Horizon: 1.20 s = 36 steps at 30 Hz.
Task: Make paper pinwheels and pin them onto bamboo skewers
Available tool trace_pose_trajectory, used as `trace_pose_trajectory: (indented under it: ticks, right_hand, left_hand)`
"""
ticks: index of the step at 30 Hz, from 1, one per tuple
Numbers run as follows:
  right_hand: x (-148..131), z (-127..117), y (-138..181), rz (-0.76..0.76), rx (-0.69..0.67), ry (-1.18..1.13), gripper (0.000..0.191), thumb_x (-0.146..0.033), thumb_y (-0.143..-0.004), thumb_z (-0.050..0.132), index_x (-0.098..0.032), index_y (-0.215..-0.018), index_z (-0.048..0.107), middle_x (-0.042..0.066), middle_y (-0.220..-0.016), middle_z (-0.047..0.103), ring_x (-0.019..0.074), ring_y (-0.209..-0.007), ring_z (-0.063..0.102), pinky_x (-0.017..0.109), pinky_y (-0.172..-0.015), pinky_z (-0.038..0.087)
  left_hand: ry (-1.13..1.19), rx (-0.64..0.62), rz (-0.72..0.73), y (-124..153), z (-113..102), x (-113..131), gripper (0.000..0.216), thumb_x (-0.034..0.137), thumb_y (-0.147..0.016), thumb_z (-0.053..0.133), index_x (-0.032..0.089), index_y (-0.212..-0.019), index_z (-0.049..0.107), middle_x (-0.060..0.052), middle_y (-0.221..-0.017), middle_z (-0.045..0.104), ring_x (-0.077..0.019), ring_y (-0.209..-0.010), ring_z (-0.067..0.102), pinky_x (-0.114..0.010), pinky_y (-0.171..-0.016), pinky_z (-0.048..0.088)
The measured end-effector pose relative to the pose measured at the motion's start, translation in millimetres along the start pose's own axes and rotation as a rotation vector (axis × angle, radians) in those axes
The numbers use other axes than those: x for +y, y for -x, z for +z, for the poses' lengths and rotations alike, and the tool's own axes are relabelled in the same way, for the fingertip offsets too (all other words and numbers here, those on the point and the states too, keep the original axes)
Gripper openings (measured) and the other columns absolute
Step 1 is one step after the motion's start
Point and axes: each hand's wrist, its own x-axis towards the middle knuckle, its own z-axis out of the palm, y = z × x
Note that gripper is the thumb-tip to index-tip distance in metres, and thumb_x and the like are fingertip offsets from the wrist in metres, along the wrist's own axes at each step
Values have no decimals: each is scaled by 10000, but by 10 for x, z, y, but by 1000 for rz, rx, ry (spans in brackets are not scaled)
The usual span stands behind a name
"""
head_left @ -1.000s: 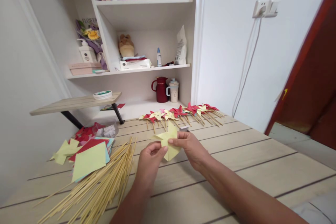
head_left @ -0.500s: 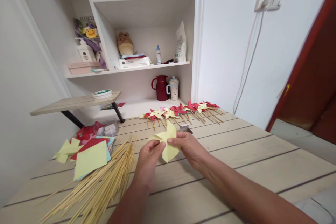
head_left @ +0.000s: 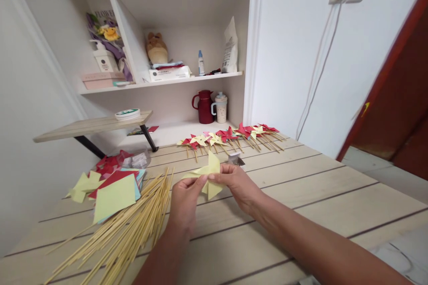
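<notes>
A yellow paper pinwheel (head_left: pixel 212 168) is held up over the table between both hands, its blades spread. My left hand (head_left: pixel 187 193) pinches it from the left, thumb close to the centre. From the right, my right hand (head_left: pixel 236 182) grips it too, its thumb meeting the left thumb at the middle. The fingers behind the paper are partly hidden. Just beyond the right hand stands a small open box (head_left: pixel 236 160). To the left of my left hand lies a spread of thin wooden sticks (head_left: pixel 140 218).
Square paper sheets (head_left: pixel 114 197) and a loose yellow pinwheel (head_left: pixel 85 185) lie at the left, near a clear plastic container (head_left: pixel 137 160). Finished pinwheels on sticks (head_left: pixel 227 136) line the table's back edge. A small raised wooden shelf (head_left: pixel 90 124) stands at back left.
Both thumbs have come together at the pinwheel's centre, and the paper has turned slightly. The camera view has shifted a little, so the shelves appear higher.
</notes>
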Motion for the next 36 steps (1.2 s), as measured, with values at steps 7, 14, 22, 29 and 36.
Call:
trace_pose_trajectory:
  ticks: [7,14,22,29,36]
  right_hand:
    - [-72,-74,41,-350,85,332,341,-413,-850,643,-238,-1138,598,69,-1076,668,230,-1034,614,386,-905,484]
    - [33,-48,140,-908,64,966,348,-172,-859,588,-307,-1175,640,59,-992,507,235,-973,539,416,-867,482]
    - [192,-39,103,-980,26,1309,281,-143,-865,593,-272,-1097,685,39,-889,489,201,-815,492,375,-745,401]
    - [124,0,113,-1037,65,1192,153,-206,-917,591,-252,-882,733,22,-811,473,170,-761,491,347,-708,388]
    - [61,45,119,-899,112,960,124,-280,-884,659,-230,-792,723,13,-771,463,177,-739,507,341,-684,415]
  left_hand:
    - [188,62,-120,-117,-156,96,243,232,-642,842,97,-817,743,-108,-848,767,-175,-765,706,-262,-740,546]
    - [299,99,-151,-215,-304,108,185,194,-699,806,101,-836,725,-104,-839,757,-166,-713,695,-254,-657,554]
    - [357,42,-158,-186,-252,119,148,188,-710,796,97,-804,727,-98,-807,752,-150,-690,678,-245,-660,553]
    - [321,13,-167,-128,-204,79,197,211,-665,827,87,-784,731,-100,-758,748,-159,-700,681,-250,-675,552]
    - [216,-1,-97,-59,-140,106,316,311,-603,862,97,-792,726,-96,-809,751,-172,-748,678,-286,-760,529]
